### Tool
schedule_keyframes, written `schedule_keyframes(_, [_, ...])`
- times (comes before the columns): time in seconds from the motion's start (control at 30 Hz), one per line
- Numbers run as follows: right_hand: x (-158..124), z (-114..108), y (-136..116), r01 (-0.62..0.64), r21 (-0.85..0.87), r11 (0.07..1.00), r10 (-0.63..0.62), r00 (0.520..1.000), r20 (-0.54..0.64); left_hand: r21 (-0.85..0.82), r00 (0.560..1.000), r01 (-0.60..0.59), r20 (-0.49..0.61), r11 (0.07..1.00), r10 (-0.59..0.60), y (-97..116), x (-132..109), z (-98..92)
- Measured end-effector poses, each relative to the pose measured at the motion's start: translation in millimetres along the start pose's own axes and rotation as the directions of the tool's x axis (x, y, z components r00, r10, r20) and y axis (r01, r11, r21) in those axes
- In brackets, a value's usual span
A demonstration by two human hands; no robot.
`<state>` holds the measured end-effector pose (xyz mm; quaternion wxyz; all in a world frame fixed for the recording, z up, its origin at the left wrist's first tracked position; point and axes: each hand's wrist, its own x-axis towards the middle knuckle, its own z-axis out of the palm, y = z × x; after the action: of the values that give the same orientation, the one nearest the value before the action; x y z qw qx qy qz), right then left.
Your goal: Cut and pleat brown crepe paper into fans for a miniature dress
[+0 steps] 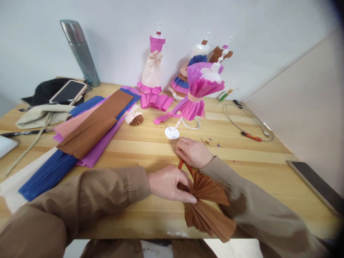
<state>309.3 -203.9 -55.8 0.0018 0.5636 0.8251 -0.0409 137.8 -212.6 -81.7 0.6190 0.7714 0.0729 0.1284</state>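
My left hand (172, 184) pinches the gathered middle of a pleated brown crepe paper fan (212, 218), whose folds spread out in two wings toward the right. My right hand (195, 152) is closed, fingers curled down at the tabletop just past the left one; what lies within them is hidden. Red handles, apparently of scissors (181, 163), show between my right hand and the brown paper. Just beyond my right fingers is the round white base (172, 133) of a small dress form (196, 95) wearing pink and purple crepe paper.
More paper-dressed forms (154, 68) stand along the wall. Layered crepe paper sheets (94, 125) lie left, near a phone (68, 91) and a steel flask (80, 53). A small rosette (135, 118) sits mid-table. A cable (252, 136) and a dark tablet-like device (314, 182) lie right.
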Motion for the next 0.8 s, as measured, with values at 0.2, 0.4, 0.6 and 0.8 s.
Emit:
schedule_keyframes(0.2, [-2.0,2.5,38.7,-0.327,-0.010,0.945,0.321,0.932,-0.166,0.031,0.999,-0.034,0.043,0.999,0.033,-1.8,-0.1,-1.7])
schedule_keyframes(0.4, [-2.7,-0.3,34.7,-0.018,0.219,0.976,0.064,0.977,-0.205,0.044,0.999,-0.026,0.048,0.999,0.024,-3.1,-0.7,-1.1])
schedule_keyframes(0.6, [10.5,1.3,1.6,0.156,0.102,0.983,-0.155,0.988,-0.009,0.053,0.998,-0.039,0.049,0.998,0.036,-3.9,-1.7,-1.0])
schedule_keyframes(0.8, [14.3,-1.8,14.7,-0.068,-0.085,0.994,0.061,0.995,-0.079,0.058,0.998,-0.036,0.060,0.998,0.032,-3.7,-1.6,-1.3])
